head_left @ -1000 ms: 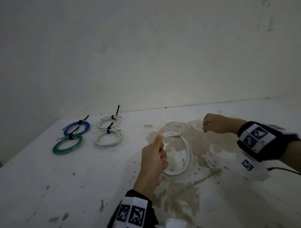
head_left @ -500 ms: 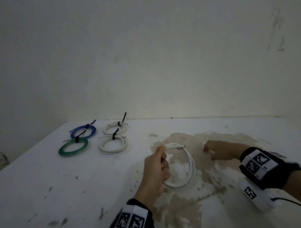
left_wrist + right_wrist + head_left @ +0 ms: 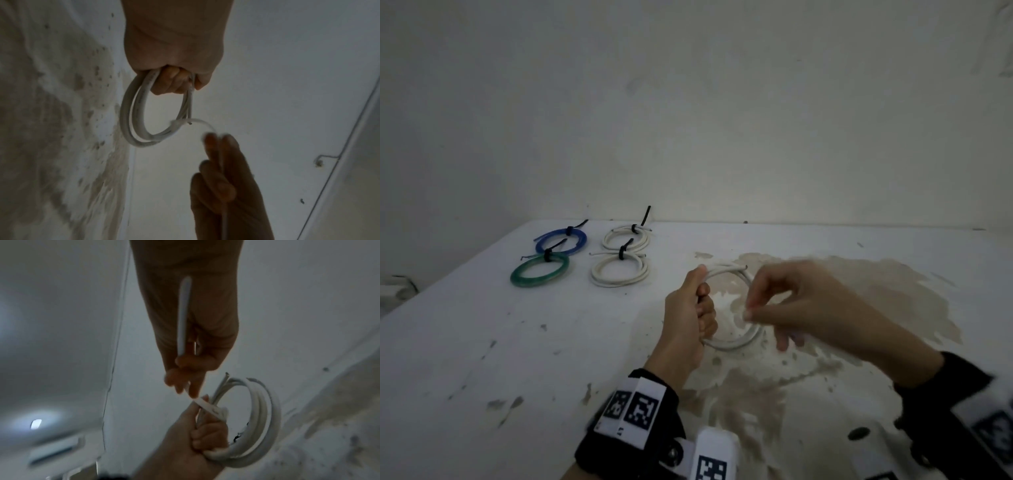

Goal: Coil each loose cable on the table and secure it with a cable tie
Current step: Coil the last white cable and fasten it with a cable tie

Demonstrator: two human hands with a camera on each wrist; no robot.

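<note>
Above the bench [image 3: 482, 342], your left hand [image 3: 688, 322] grips the coil [image 3: 736, 342]; your right hand [image 3: 801, 305] pinches a white tie [image 3: 207, 405] against it. Four tied coils [image 3: 619, 270] lie behind; this one remains unfastened.

Head above — wrists close, facing
</note>
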